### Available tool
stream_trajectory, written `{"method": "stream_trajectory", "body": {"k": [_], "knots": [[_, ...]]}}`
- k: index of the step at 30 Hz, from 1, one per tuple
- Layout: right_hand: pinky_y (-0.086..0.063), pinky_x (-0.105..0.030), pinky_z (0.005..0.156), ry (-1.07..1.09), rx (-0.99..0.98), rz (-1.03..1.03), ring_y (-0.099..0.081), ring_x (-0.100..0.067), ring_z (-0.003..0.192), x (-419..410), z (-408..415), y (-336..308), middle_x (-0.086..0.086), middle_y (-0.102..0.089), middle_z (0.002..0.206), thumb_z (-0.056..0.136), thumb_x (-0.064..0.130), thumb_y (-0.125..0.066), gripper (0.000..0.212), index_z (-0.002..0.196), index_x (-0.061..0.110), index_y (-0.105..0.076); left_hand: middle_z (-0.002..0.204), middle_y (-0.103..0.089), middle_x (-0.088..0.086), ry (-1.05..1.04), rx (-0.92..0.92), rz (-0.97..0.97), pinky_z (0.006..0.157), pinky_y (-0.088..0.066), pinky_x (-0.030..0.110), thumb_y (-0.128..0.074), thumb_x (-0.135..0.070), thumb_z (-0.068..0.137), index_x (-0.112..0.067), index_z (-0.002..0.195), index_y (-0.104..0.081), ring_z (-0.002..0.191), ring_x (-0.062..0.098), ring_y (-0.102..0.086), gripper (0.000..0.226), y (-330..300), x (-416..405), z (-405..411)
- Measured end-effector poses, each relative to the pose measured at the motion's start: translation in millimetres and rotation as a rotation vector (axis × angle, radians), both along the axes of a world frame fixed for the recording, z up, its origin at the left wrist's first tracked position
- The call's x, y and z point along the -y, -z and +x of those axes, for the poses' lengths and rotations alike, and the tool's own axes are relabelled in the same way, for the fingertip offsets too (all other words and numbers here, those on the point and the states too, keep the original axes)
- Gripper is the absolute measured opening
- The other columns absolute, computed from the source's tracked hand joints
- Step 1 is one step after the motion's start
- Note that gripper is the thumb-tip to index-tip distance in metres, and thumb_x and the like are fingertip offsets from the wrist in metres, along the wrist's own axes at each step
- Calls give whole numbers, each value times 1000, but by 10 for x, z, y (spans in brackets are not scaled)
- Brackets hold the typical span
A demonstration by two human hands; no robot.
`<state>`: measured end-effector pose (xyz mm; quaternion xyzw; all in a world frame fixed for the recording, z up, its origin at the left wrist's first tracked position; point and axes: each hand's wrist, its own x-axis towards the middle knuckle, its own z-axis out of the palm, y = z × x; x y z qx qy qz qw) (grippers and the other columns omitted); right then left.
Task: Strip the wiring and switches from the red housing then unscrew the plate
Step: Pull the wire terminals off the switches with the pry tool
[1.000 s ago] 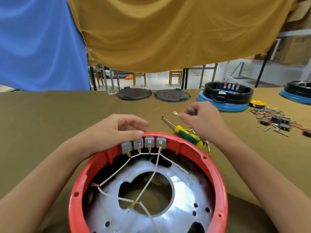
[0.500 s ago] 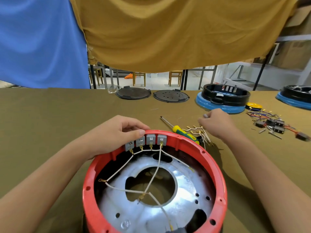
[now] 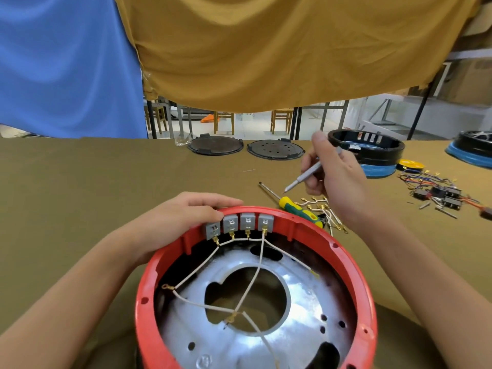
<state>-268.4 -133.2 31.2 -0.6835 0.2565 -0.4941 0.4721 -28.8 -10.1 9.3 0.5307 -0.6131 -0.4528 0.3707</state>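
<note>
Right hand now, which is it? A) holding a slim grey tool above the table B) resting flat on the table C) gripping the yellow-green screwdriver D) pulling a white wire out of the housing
A: the right hand grips a slim grey tool in the air, while the yellow-green screwdriver lies untouched on the table.

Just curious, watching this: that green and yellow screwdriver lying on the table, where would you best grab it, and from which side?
Take the green and yellow screwdriver by its thick handle, coming down from above. It lies flat on the table, the thin shaft pointing away to the far left, and the red housing sits close on the near side.
</note>
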Motion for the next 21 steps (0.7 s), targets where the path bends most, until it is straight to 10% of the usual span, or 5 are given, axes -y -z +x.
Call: {"method": "stream_trajectory", "body": {"k": [7,15,21], "knots": [[-37,-17,45,-137,-138,-268,-49,-9,43,-202,76,53,2,-54,48,96,30,-63,41,63,5,-58,115,-69,-21,79,536,-126,105,-47,36,-66,-37,93,-39,119,-65,109,-2,-63,26,-336,116,-111],[-39,-40,49,-41,-291,-546,-51,-34,52,-338,85,37,-19,-47,54,98,23,-61,49,60,-4,-45,106,-67,-16,104,495,-344,86,-50,22,-62,-22,97,-39,109,-58,101,6,-65,21,-148,84,-192],[-26,-25,49,-34,-373,-705,-32,-20,50,-361,58,33,-13,-40,51,94,20,-68,48,57,-2,-45,109,-64,-16,94,613,-492,94,-50,39,-66,-20,92,-34,99,-71,105,11,-64,16,-158,43,-228]]}}
